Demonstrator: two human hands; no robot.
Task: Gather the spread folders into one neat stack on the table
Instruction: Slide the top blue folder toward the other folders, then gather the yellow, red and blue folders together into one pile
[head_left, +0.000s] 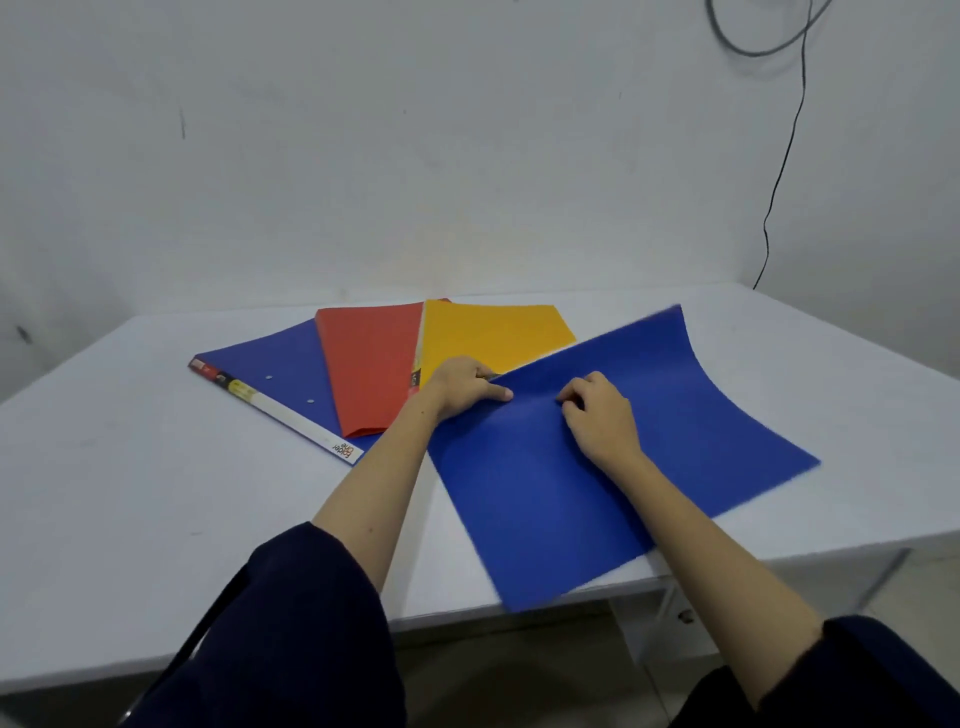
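Observation:
Several folders lie fanned out on the white table (130, 467). A large blue folder (545, 493) is nearest; its far right corner curls upward and its near corner overhangs the table's front edge. My left hand (465, 387) grips its far left edge, thumb on top. My right hand (602, 415) rests on its cover with the fingers curled down on it. Behind lie a yellow folder (493, 335), a red folder (371, 364) and another blue folder (270, 366) with a white labelled spine, each overlapping its neighbour.
A white wall stands just behind the table. A black cable (782, 171) hangs down the wall at the right, ending behind the table's far right corner. The table's front edge runs under my forearms, with dark floor below.

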